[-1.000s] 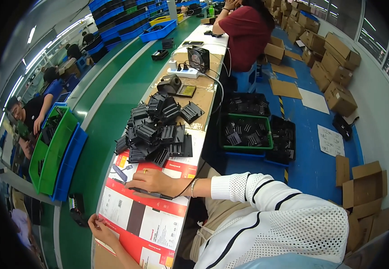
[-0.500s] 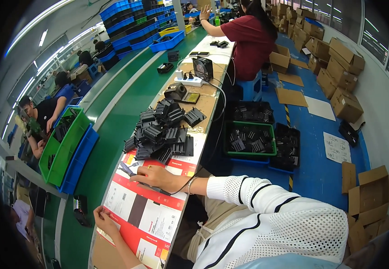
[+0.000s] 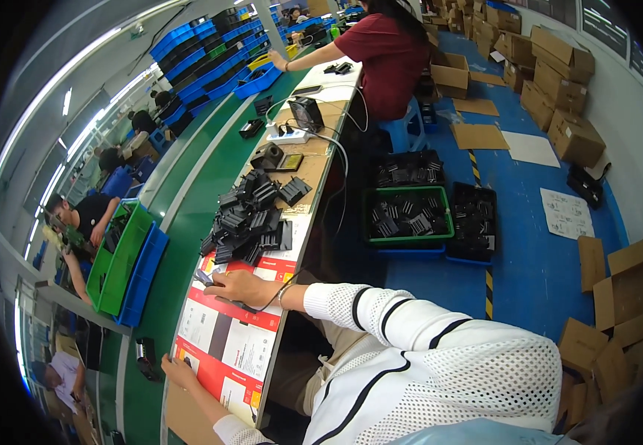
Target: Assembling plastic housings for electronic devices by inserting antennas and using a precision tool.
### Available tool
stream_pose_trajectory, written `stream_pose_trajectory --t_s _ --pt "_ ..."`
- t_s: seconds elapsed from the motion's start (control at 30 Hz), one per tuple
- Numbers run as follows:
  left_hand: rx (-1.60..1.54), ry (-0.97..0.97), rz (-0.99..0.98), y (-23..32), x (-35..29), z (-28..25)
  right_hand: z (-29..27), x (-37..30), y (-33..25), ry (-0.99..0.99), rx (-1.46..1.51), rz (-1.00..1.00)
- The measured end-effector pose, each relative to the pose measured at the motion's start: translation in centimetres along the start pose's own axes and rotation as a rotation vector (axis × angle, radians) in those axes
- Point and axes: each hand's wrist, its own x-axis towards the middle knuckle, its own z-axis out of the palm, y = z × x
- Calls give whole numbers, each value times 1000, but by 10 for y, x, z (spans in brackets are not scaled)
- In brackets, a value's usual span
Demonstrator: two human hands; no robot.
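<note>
In my right hand [image 3: 238,285] is a slim corded tool, seemingly a soldering iron [image 3: 203,277], its fingers wrapped round it above a red and white printed sheet [image 3: 251,350]. The dark cord passes over my wrist. My left hand [image 3: 179,372] rests at the bench's left edge, fingers loosely apart with nothing seen in them. Close by on the green belt lies a small black device [image 3: 146,359]. A heap of black slotted plastic housings [image 3: 243,215] is piled just beyond my right hand. Behind it stand an iron holder [image 3: 266,157] and a yellow sponge tray [image 3: 290,162].
Past the holder are a white power strip [image 3: 292,136] and a small black fan [image 3: 307,115]. A green bin [image 3: 123,259] stands left of the belt, near a person. Crates of black parts [image 3: 409,215] and cardboard boxes [image 3: 577,137] lie right. Another person in red [image 3: 388,63] sits ahead.
The whole view has shifted and turned slightly. My right hand still grips the tool over the sheet; my left hand stays at the bench edge, its fingers slightly more curled.
</note>
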Motion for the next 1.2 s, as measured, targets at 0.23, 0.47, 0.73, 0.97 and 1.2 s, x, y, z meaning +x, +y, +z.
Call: stream_pose_trajectory --t_s 0.23,0.47,0.73,0.97,1.2 --pt "156 -70 145 -20 3 -2 4 -3 -9 -35 -42 9" --pt "165 -140 162 -13 -5 -14 2 -8 -9 23 -29 -10" --pt "110 -165 102 3 -13 -20 -8 -7 -8 -8 49 7" --pt "111 -148 158 0 -18 -16 -10 -7 -8 -27 107 -7" --pt "316 -124 195 -10 -29 -17 -4 -2 -11 -13 147 13"
